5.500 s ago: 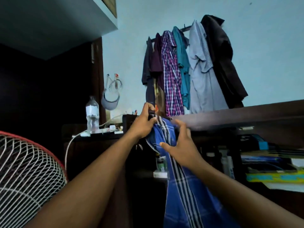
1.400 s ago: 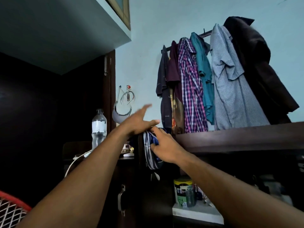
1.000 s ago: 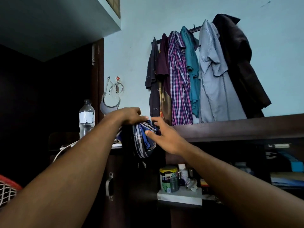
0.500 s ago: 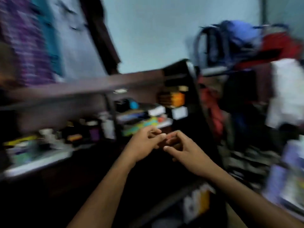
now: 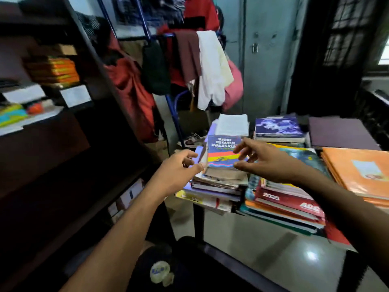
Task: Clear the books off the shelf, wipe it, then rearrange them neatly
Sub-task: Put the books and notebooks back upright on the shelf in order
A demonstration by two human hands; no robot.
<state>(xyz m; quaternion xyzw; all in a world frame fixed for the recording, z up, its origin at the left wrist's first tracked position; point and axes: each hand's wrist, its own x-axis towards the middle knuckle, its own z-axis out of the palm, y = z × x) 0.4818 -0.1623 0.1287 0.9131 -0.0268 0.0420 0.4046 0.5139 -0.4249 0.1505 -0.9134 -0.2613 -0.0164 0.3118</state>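
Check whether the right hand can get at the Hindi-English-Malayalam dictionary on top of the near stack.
Probably yes. The right hand is open with its fingers already over the dictionary, which lies topmost on its stack with nothing on it. The left hand flanks its other side.

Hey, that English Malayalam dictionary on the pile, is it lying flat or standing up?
Lying flat: the dictionary rests cover-up atop the left stack.
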